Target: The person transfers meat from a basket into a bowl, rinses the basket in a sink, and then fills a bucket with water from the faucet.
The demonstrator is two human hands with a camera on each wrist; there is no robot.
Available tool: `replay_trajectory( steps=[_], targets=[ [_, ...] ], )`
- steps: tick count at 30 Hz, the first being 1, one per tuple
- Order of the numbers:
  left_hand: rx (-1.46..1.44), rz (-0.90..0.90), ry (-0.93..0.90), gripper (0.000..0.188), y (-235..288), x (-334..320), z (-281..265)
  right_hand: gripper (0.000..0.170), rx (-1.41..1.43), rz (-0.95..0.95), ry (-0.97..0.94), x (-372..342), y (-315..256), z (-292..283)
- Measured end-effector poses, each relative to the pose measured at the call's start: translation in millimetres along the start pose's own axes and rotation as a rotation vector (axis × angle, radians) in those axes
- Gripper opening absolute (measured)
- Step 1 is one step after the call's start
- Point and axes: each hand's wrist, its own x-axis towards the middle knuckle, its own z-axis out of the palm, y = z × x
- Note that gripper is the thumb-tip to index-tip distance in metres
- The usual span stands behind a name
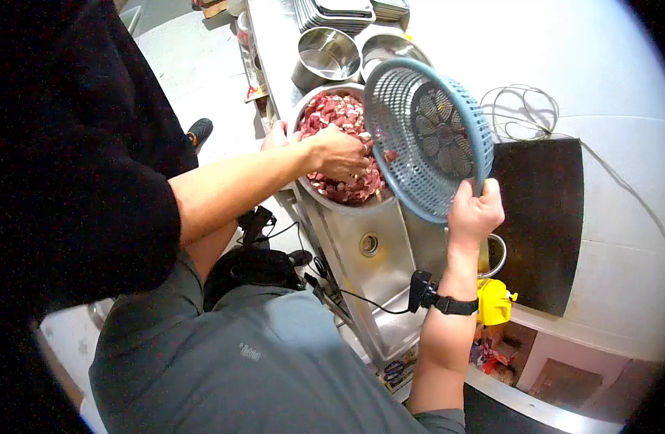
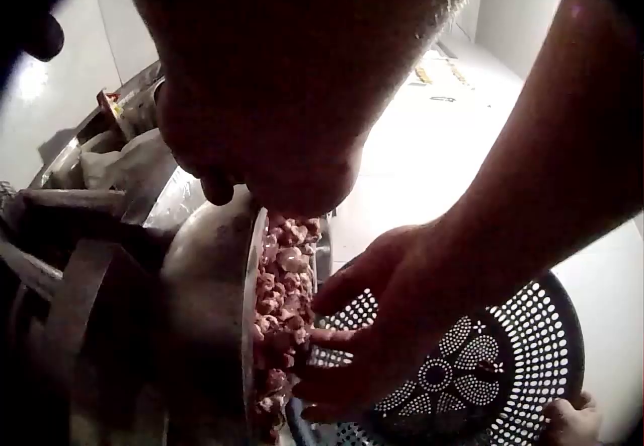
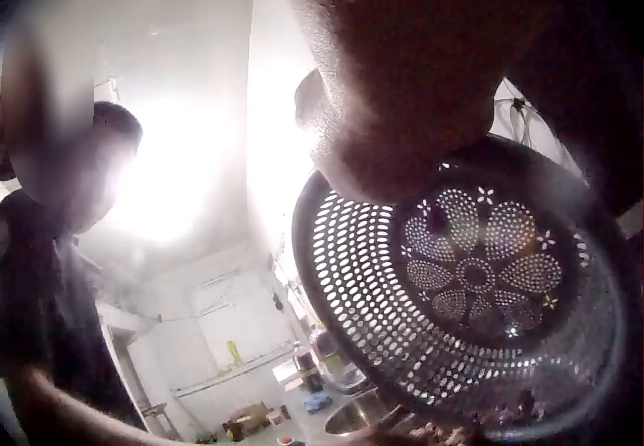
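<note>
My right hand (image 1: 477, 213) grips the rim of a blue-grey plastic colander (image 1: 459, 173), tilted on its side against a round metal basin. The basin (image 1: 301, 184) holds chopped red meat (image 1: 336, 112) with pale fatty bits. At the basin's left rim is my left hand (image 1: 276, 136), partly hidden behind another person's forearm; in the left wrist view its thumb lies outside the wall. The other person's hand (image 1: 340, 153) reaches over the meat to the colander's lower edge. A piece of meat (image 1: 390, 155) clings inside the colander.
A steel sink (image 1: 354, 267) lies below the basin. Behind stand a steel pot (image 1: 329, 54), another steel bowl (image 1: 390, 47) and stacked trays (image 1: 332, 14). A dark board (image 1: 538, 217) and a yellow container (image 1: 495, 302) are on the right. The other person's black sleeve (image 1: 108, 217) fills the left.
</note>
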Motion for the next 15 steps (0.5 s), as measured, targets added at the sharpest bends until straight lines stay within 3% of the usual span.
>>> replay_trajectory(
  steps=[1,3,4,5,7,8,10,11,12,13,14,15],
  targets=[
    [0.001,0.002,-0.002,0.052,-2,6,7,0.017,0.0,0.003,0.0,0,1,-1],
    [0.691,0.058,0.317,0.031,-12,28,20,0.018,0.024,0.064,0.023,3,4,-1],
    [0.404,0.017,0.561,0.034,-19,44,24,0.018,0.005,0.03,0.049,5,5,-3],
    [0.739,-0.017,0.391,0.035,-15,32,-21,0.018,-0.002,0.033,0.05,5,5,-5],
    [0.684,-0.141,0.608,0.035,-29,79,11,0.018,0.045,0.122,0.106,6,6,-6],
    [0.686,-0.135,0.612,0.035,-32,90,27,0.017,0.041,0.164,0.098,5,9,-7],
    [0.338,0.08,0.513,0.03,-33,95,52,0.016,0.055,0.204,0.086,-4,16,-4],
    [-0.258,-0.137,0.238,0.03,-22,60,16,0.016,0.075,0.236,0.073,-9,22,0],
    [-0.174,-0.217,0.027,0.026,-20,49,24,0.014,0.047,0.185,0.081,-16,35,4],
    [0.01,-0.131,0.295,0.024,-23,54,82,0.014,0.048,0.188,0.079,-16,35,3],
    [0.464,-0.001,-0.222,0.032,-4,7,2,0.015,0.042,0.191,0.096,-16,34,3],
    [0.771,0.119,0.015,0.02,-2,-22,19,0.016,0.033,0.197,0.116,-15,32,2]
  ],
)
